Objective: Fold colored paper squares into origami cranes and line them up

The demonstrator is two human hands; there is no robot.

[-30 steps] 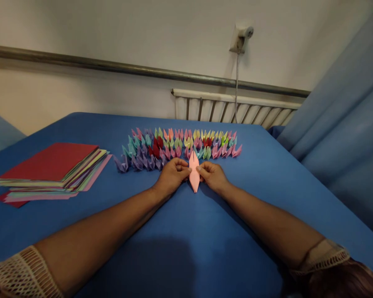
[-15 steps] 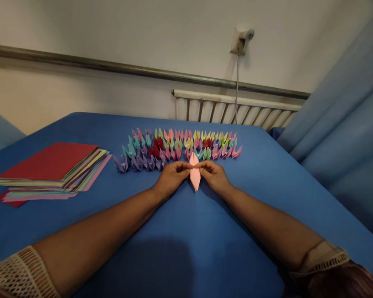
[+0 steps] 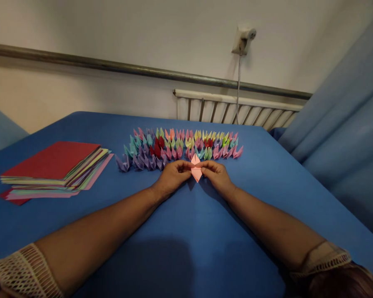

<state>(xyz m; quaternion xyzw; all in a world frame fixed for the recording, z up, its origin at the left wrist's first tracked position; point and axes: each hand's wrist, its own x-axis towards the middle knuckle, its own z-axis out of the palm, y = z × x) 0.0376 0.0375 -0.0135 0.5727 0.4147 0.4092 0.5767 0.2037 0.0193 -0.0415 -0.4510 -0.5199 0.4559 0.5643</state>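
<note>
A pink folded origami paper is held between my two hands above the blue table, its slit point facing away from me and its lower end tapering toward me. My left hand pinches its left edge between thumb and fingers. On the opposite edge, my right hand pinches it the same way. Just beyond the hands stand rows of small paper cranes in purple, teal, red, pink, yellow and green. The hands hide part of the front row.
A stack of coloured paper sheets, red on top, lies at the left of the blue table. Behind the table are a metal rail, a radiator and a wall socket with a plug. A blue curtain hangs at the right.
The pink paper's lower end looks shorter now, with its near part folded or tilted up. Both hands still pinch its sides in nearly the same place. The view has shifted slightly.
</note>
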